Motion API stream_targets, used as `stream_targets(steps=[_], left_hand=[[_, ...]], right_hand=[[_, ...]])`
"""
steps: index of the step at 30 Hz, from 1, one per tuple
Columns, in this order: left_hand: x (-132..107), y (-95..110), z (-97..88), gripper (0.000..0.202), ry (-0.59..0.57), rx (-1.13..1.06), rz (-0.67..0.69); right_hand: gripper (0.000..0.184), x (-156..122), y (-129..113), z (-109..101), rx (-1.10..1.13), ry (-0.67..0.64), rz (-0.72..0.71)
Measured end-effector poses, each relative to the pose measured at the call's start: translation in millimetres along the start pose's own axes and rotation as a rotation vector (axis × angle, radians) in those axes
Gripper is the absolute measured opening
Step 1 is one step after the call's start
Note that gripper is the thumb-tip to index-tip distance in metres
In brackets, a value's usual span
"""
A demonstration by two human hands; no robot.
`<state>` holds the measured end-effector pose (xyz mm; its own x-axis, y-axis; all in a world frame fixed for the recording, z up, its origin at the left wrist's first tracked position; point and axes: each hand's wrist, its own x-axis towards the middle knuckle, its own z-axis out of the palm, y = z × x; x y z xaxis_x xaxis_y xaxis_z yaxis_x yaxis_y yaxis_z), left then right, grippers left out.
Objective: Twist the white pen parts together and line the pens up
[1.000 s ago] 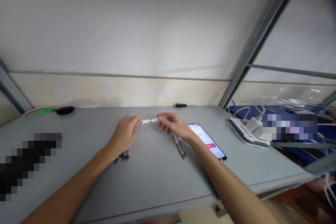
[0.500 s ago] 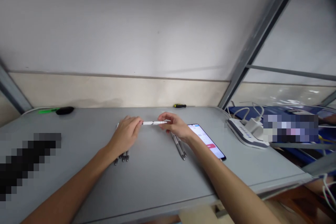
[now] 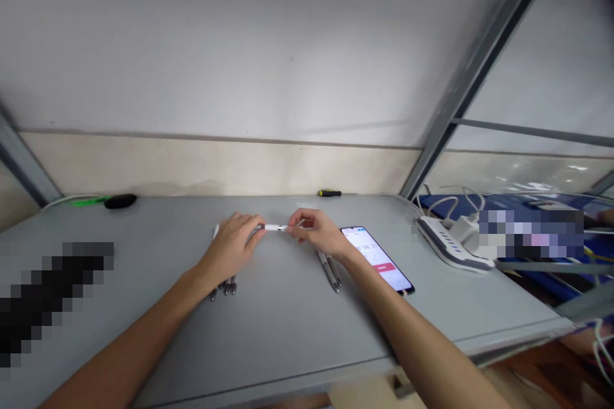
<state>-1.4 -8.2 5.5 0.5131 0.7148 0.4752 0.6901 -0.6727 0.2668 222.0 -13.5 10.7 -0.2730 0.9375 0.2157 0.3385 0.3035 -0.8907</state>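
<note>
A white pen (image 3: 274, 227) lies level between my two hands, just above the grey desk. My left hand (image 3: 236, 238) is closed round its left end, fingers and thumb pinching the barrel. At the other end, the fingertips of my right hand (image 3: 314, 230) pinch the pen. Several pens (image 3: 229, 286) with grey tips lie under my left forearm and hand, mostly covered. Beside my right wrist, two more pens (image 3: 330, 273) rest side by side, their upper ends hidden by the hand.
A lit phone (image 3: 381, 259) lies right of my right forearm. Farther right sits a white power strip (image 3: 453, 243) with plugs and cables. At the wall are a yellow-black screwdriver (image 3: 330, 193) and a black object (image 3: 120, 201) with a green part. The desk's front edge (image 3: 288, 383) runs below my forearms.
My right hand's fingertips have slid left along the pen, closer to my left hand. My left hand has shifted slightly right, and less of the pen shows between them.
</note>
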Motion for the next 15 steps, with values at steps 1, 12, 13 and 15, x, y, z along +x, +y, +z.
stream_targets(steps=[1, 12, 13, 15], left_hand=[[0, 0, 0.1, 0.024, -0.003, -0.003, 0.001], [1, -4, 1.3, 0.034, -0.007, -0.032, -0.017], [1, -5, 1.9, 0.035, -0.011, -0.03, -0.022], [1, -7, 3.0, 0.034, 0.004, -0.032, -0.052]], right_hand=[[0.016, 0, 1, 1, -0.047, 0.024, -0.032], [0.02, 2, 9, -3, -0.523, 0.15, -0.253], [0.02, 2, 11, -5, -0.537, 0.156, -0.242], [0.019, 3, 14, -9, -0.575, 0.183, -0.214]])
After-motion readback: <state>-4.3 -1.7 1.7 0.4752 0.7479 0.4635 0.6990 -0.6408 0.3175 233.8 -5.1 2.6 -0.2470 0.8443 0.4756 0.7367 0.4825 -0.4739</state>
